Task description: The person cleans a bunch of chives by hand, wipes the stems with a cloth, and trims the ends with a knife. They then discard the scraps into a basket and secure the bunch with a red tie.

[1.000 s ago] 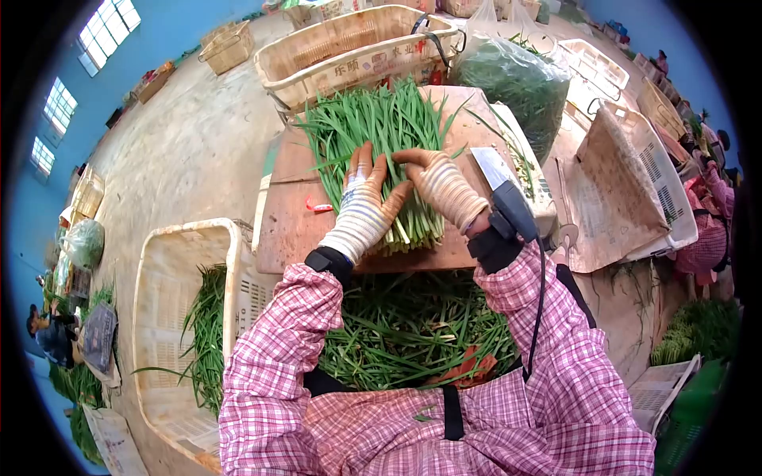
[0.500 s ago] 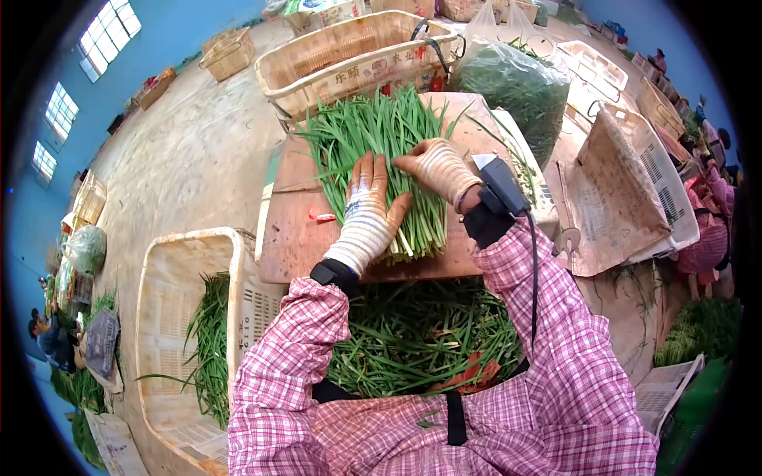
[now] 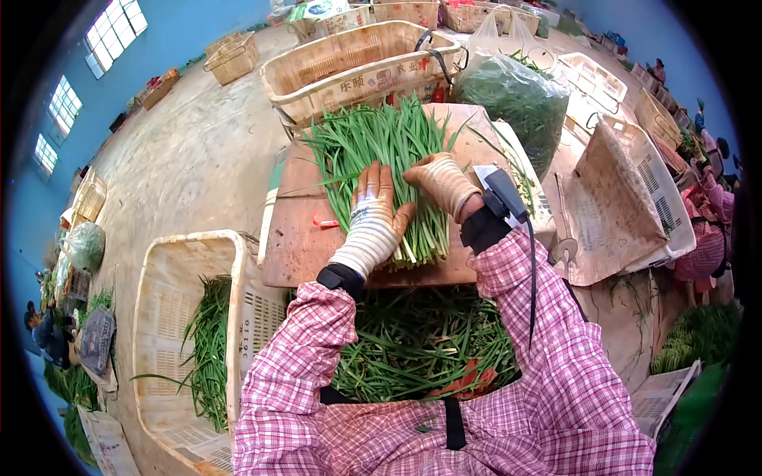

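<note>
A thick pile of garlic chives lies on a reddish-brown board, leaf tips toward the far side and pale cut ends toward me. My left hand, in a striped knit glove with bare-looking fingertips, rests flat on the left part of the pile, fingers stretched and thumb out to the side. On the right part of the pile my right hand, gloved the same way, has its fingers curled and pinched at the leaves; the exact blades between them are hidden. A small red-and-white scrap lies left of the chives.
Loose leaves fill the space below the board. A cream crate with chives stands at left, another crate behind the board. To the right are a stuffed clear bag and a crate draped with a brown sheet. Other people work farther off.
The view has tilted slightly, so the board and pile sit a little lower. My left hand stays flat on the chives; my right hand's fingers remain curled at the leaves, barely shifted.
</note>
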Demonstrator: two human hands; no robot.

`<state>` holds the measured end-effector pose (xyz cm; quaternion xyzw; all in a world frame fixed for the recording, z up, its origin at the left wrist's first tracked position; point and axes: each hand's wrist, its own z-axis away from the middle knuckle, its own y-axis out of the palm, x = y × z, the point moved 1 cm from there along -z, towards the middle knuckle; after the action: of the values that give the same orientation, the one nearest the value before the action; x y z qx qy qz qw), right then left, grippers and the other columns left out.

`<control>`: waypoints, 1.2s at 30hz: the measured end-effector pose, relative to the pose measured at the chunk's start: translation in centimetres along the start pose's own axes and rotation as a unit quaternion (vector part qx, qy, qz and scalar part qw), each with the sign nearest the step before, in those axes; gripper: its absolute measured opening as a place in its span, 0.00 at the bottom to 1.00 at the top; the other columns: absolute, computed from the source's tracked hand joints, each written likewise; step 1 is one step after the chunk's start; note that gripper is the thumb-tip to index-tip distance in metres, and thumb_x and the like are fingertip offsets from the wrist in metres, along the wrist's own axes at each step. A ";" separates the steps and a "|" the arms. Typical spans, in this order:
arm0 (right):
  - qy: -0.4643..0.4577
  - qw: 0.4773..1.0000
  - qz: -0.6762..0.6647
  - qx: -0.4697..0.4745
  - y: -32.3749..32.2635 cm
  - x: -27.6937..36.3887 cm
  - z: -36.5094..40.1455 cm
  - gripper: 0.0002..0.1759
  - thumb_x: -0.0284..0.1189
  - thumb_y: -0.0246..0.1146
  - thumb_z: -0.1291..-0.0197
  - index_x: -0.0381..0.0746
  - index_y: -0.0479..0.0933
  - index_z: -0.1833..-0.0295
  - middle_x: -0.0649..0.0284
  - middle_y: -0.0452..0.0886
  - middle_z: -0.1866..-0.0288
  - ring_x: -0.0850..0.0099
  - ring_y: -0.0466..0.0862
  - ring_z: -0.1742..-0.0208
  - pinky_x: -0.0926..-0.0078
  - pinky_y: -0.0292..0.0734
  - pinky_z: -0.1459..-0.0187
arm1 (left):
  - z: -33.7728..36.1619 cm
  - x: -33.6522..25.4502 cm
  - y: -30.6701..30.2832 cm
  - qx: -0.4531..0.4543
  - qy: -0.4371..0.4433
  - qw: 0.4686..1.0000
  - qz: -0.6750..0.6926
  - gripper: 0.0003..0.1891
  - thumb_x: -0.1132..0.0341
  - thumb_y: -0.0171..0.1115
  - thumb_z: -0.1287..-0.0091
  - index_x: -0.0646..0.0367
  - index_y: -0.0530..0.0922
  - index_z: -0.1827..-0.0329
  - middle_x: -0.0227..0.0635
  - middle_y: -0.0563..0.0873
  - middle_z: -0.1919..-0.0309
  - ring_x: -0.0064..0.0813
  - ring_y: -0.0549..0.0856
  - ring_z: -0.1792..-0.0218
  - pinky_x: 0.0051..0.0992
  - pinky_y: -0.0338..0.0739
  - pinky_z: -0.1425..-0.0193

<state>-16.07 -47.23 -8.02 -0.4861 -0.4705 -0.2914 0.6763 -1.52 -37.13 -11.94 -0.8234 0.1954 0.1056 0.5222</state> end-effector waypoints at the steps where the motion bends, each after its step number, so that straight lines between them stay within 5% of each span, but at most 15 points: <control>1: 0.031 0.997 -0.069 0.002 -0.1 0.0 0.4 0.18 0.36 0.74 0.46 0.34 0.84 0.55 0.62 0.83 0.71 0.72 0.82 0.71 0.73 0.76 0.69 | -0.1 -0.2 -0.3 0.015 -0.010 1.000 -0.005 0.43 0.53 0.63 0.30 0.67 0.55 0.19 0.56 0.55 0.19 0.57 0.54 0.19 0.45 0.51 0.17; 2: 0.021 0.996 -0.088 -0.010 -0.2 0.2 0.6 0.15 0.33 0.73 0.48 0.34 0.84 0.59 0.58 0.84 0.73 0.66 0.82 0.74 0.66 0.77 0.70 | -0.1 -0.3 -0.3 0.017 -0.009 1.000 -0.003 0.44 0.52 0.63 0.30 0.67 0.55 0.19 0.56 0.55 0.19 0.57 0.54 0.18 0.46 0.51 0.17; 12: 0.060 0.978 -0.202 0.011 -0.5 -0.3 1.7 0.22 0.35 0.72 0.37 0.34 0.77 0.43 0.66 0.78 0.72 0.74 0.75 0.78 0.74 0.69 0.78 | -0.2 -0.2 0.0 0.017 -0.007 1.000 -0.006 0.45 0.52 0.65 0.32 0.67 0.55 0.19 0.57 0.56 0.19 0.58 0.54 0.19 0.49 0.52 0.18; 21: 0.083 0.960 -0.267 -0.003 -0.7 -0.7 1.6 0.21 0.33 0.70 0.37 0.32 0.77 0.43 0.61 0.81 0.70 0.72 0.79 0.77 0.71 0.72 0.80 | -0.2 0.0 0.4 0.005 0.001 1.000 -0.006 0.45 0.52 0.66 0.33 0.67 0.55 0.20 0.58 0.58 0.21 0.58 0.56 0.20 0.49 0.53 0.18; 24: 0.060 0.994 -0.074 -0.054 -0.8 0.0 2.0 0.21 0.33 0.70 0.40 0.33 0.79 0.44 0.55 0.85 0.66 0.63 0.85 0.72 0.64 0.79 0.73 | -0.2 -0.1 0.4 0.007 0.001 1.000 -0.006 0.46 0.50 0.66 0.33 0.67 0.55 0.19 0.57 0.57 0.20 0.58 0.55 0.20 0.48 0.53 0.18; 27: -0.093 0.977 0.134 -0.139 -0.4 0.1 0.3 0.20 0.35 0.70 0.43 0.34 0.82 0.48 0.49 0.89 0.59 0.52 0.89 0.62 0.58 0.84 0.58 | -0.2 0.1 0.3 0.006 0.002 1.000 -0.001 0.47 0.49 0.67 0.34 0.67 0.55 0.19 0.57 0.57 0.20 0.57 0.55 0.19 0.49 0.51 0.18; 28: -0.090 0.979 0.125 -0.130 -0.4 0.0 -0.2 0.20 0.36 0.71 0.43 0.33 0.84 0.50 0.47 0.89 0.56 0.56 0.89 0.57 0.63 0.83 0.52 | -0.2 0.1 0.3 0.004 0.002 1.000 0.004 0.47 0.49 0.67 0.34 0.67 0.55 0.19 0.57 0.57 0.20 0.57 0.55 0.19 0.51 0.51 0.18; 32: -0.067 0.953 0.291 -0.060 0.2 1.5 -1.3 0.17 0.34 0.69 0.43 0.37 0.86 0.50 0.47 0.88 0.57 0.51 0.88 0.56 0.61 0.84 0.54 | -0.3 -0.3 0.3 0.013 -0.007 1.000 0.005 0.49 0.48 0.68 0.35 0.67 0.55 0.19 0.57 0.56 0.20 0.57 0.54 0.19 0.52 0.50 0.18; 35: -0.304 0.793 0.528 0.006 -0.1 -0.9 -3.2 0.15 0.28 0.71 0.49 0.41 0.86 0.53 0.50 0.87 0.63 0.52 0.89 0.58 0.63 0.84 0.57 | -0.2 -0.4 0.1 0.015 -0.009 1.000 0.004 0.49 0.48 0.69 0.35 0.67 0.55 0.20 0.57 0.57 0.20 0.57 0.55 0.19 0.52 0.50 0.18; 36: -0.222 0.902 0.369 0.017 0.0 -1.5 -3.5 0.13 0.32 0.70 0.47 0.36 0.85 0.57 0.49 0.87 0.66 0.56 0.89 0.63 0.62 0.83 0.60 | -0.2 -0.3 0.1 0.014 -0.009 1.000 0.005 0.49 0.48 0.69 0.36 0.67 0.55 0.20 0.57 0.57 0.20 0.57 0.55 0.19 0.52 0.50 0.18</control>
<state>-15.44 -50.61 -9.72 -0.6657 -0.4002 0.1030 0.6213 -1.81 -37.28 -11.84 -0.8143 0.1960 0.1132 0.5345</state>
